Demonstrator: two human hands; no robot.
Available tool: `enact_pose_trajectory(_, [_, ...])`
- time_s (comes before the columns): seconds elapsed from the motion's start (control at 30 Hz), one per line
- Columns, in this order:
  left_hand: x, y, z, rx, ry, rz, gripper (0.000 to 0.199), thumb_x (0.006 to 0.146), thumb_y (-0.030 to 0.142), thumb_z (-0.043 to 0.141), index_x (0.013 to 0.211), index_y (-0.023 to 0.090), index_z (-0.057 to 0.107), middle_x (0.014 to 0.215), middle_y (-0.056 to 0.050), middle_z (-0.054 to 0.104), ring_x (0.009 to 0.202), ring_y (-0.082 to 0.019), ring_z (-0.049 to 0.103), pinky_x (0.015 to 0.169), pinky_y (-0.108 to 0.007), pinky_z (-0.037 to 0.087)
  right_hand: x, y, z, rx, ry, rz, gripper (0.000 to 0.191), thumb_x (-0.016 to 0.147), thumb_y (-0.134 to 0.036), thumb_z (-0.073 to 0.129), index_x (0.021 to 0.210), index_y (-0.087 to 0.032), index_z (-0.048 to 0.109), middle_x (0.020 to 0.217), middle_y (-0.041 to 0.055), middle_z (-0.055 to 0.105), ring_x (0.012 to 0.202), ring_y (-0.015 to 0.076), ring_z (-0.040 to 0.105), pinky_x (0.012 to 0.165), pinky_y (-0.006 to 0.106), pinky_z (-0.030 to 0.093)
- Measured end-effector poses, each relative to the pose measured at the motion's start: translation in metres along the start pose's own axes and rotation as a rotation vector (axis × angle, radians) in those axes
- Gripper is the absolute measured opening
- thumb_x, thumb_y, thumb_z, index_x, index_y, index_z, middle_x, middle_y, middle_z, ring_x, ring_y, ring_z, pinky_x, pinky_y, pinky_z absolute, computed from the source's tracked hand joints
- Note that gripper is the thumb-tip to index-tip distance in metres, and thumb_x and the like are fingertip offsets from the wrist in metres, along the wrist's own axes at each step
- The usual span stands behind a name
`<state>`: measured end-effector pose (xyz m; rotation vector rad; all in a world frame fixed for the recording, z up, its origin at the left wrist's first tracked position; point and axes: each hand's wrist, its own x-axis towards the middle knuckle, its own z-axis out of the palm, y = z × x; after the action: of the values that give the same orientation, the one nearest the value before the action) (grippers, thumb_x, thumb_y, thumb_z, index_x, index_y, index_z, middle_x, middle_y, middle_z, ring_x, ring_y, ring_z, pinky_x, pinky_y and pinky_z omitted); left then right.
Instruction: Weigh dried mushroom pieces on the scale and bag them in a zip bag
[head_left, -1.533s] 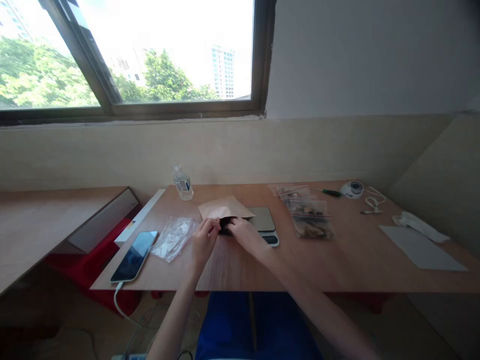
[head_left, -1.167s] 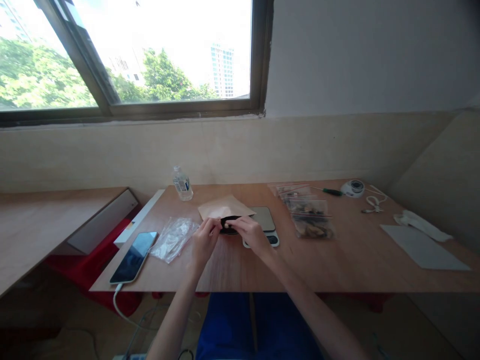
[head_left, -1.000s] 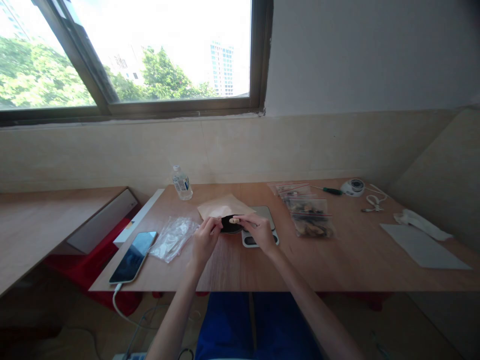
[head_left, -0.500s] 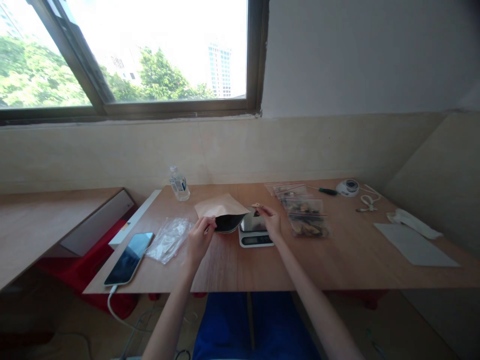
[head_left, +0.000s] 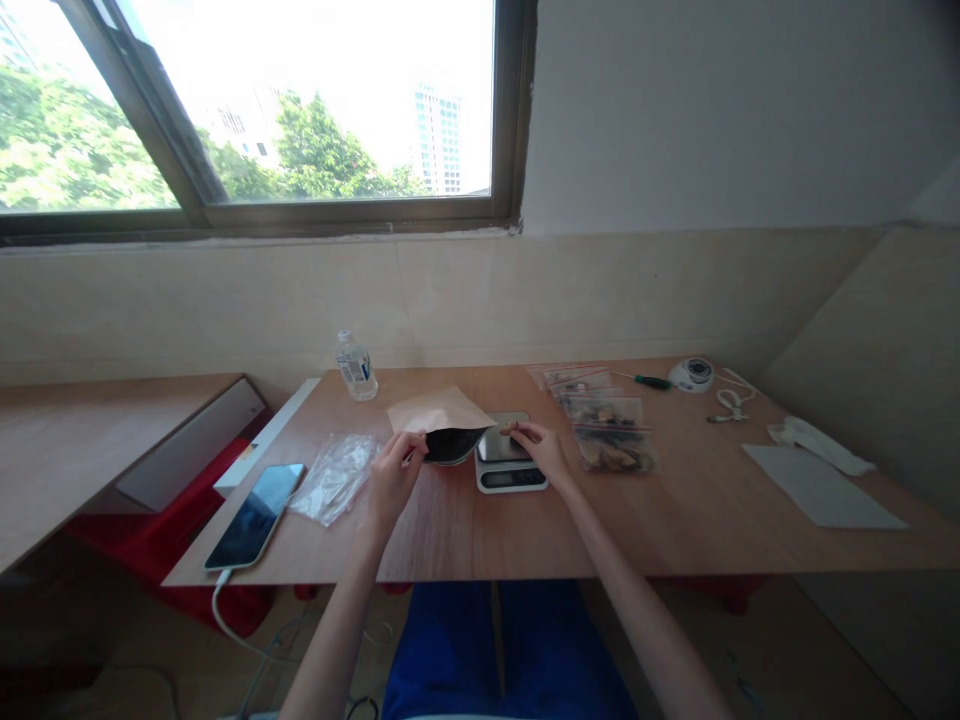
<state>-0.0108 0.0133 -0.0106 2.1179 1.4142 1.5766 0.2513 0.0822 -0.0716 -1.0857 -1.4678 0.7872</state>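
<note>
A brown paper bag (head_left: 441,408) with a dark inside gapes towards me, its near left edge pinched by my left hand (head_left: 397,470). Right of the bag, a white digital scale (head_left: 512,480) with a metal plate rests on the table. Over the plate's right part is my right hand (head_left: 541,450), thumb and fingers pinched together; a small brownish bit shows at the fingertips, too small to name. Beside that hand, zip bags of dark dried pieces (head_left: 616,450) lie in an overlapping row.
A phone (head_left: 255,517) on a white cable and clear plastic bags (head_left: 337,480) lie left. Behind them stands a water bottle (head_left: 356,368). Towards the right are a green-handled screwdriver (head_left: 654,382), a dome camera (head_left: 691,375), a white sheet (head_left: 825,487) and a white cloth (head_left: 821,446).
My right hand has lowered slightly over the scale, and more of the metal plate shows. The light-coloured piece at its fingertips is less visible. My left hand still holds the bag.
</note>
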Motion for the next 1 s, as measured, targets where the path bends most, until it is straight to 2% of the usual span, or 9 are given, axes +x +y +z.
enact_pose_trajectory(0.1, [0.000,-0.001,0.000,0.002,0.008,0.002,0.009,0.083,0.022,0.050,0.075,0.020,0.054,0.088,-0.003,0.064,0.095,-0.016,0.063,0.071,-0.024,0.055,0.000,-0.003,0.003,-0.079,-0.041,-0.012,0.027,0.077,-0.036,0.057,0.087,-0.015,0.069,0.083,0.0075,0.071,0.076,0.0197,0.064,0.071,0.031,0.048])
enact_pose_trajectory(0.23, [0.000,-0.002,0.000,-0.006,0.022,-0.001,0.010,0.083,0.022,0.050,0.074,0.020,0.054,0.086,-0.002,0.064,0.094,-0.016,0.063,0.071,-0.024,0.055,0.002,-0.011,0.005,-0.174,-0.024,-0.059,0.017,0.076,-0.029,0.059,0.081,-0.017,0.069,0.084,0.0071,0.068,0.083,0.0206,0.059,0.078,0.033,0.043])
enact_pose_trajectory(0.43, [0.000,-0.002,0.000,-0.014,0.012,-0.016,0.010,0.083,0.023,0.049,0.075,0.020,0.054,0.086,-0.003,0.063,0.097,-0.017,0.062,0.074,-0.026,0.055,0.003,-0.021,0.013,-0.744,-0.071,-0.239,0.015,0.082,-0.021,0.055,0.089,-0.020,0.068,0.092,0.0082,0.063,0.090,0.0214,0.052,0.080,0.034,0.035])
enact_pose_trajectory(0.53, [0.001,0.001,-0.001,-0.015,0.018,-0.022,0.010,0.083,0.024,0.050,0.074,0.021,0.054,0.086,-0.002,0.064,0.095,-0.016,0.063,0.072,-0.025,0.055,0.002,-0.028,0.015,-0.921,-0.130,-0.316,0.019,0.084,-0.016,0.051,0.089,-0.021,0.068,0.098,0.0095,0.062,0.096,0.0233,0.049,0.083,0.036,0.032])
enact_pose_trajectory(0.63, [0.004,0.004,-0.002,-0.023,0.019,-0.032,0.011,0.083,0.025,0.050,0.073,0.020,0.053,0.085,-0.002,0.064,0.094,-0.016,0.063,0.070,-0.024,0.055,-0.005,-0.042,0.014,-0.868,-0.102,-0.339,0.024,0.083,-0.010,0.046,0.086,-0.020,0.068,0.098,0.0091,0.061,0.095,0.0232,0.050,0.083,0.036,0.034])
enact_pose_trajectory(0.7, [0.005,0.005,-0.002,-0.034,0.022,-0.041,0.012,0.083,0.025,0.050,0.073,0.020,0.053,0.085,-0.002,0.064,0.094,-0.016,0.063,0.069,-0.024,0.055,-0.014,-0.058,0.015,-0.722,-0.023,-0.359,0.027,0.082,-0.008,0.042,0.084,-0.019,0.067,0.090,0.0079,0.061,0.090,0.0212,0.052,0.081,0.034,0.037])
enact_pose_trajectory(0.77, [0.005,0.007,-0.001,-0.045,0.023,-0.052,0.012,0.083,0.026,0.051,0.072,0.020,0.053,0.085,-0.003,0.065,0.093,-0.016,0.063,0.068,-0.024,0.055,-0.024,-0.077,0.019,-0.559,-0.024,-0.414,0.030,0.082,-0.008,0.038,0.079,-0.018,0.065,0.080,0.0060,0.060,0.085,0.0189,0.054,0.079,0.030,0.040])
enact_pose_trajectory(0.87, [0.002,0.010,0.002,-0.040,0.014,-0.060,0.012,0.083,0.025,0.051,0.073,0.020,0.053,0.084,-0.003,0.065,0.090,-0.016,0.064,0.066,-0.023,0.054,-0.036,-0.101,0.037,-0.438,-0.229,-0.475,0.031,0.083,-0.007,0.035,0.089,-0.019,0.064,0.089,0.0048,0.063,0.091,0.0167,0.056,0.083,0.028,0.042])
enact_pose_trajectory(1.0, [-0.009,0.012,0.006,0.010,0.047,-0.067,0.011,0.083,0.024,0.050,0.074,0.020,0.055,0.083,-0.002,0.065,0.084,-0.015,0.063,0.065,-0.023,0.053,-0.031,-0.112,0.075,-0.611,-0.527,-0.360,0.035,0.084,-0.007,0.038,0.112,-0.015,0.056,0.114,0.0110,0.060,0.106,0.0195,0.054,0.089,0.029,0.041])
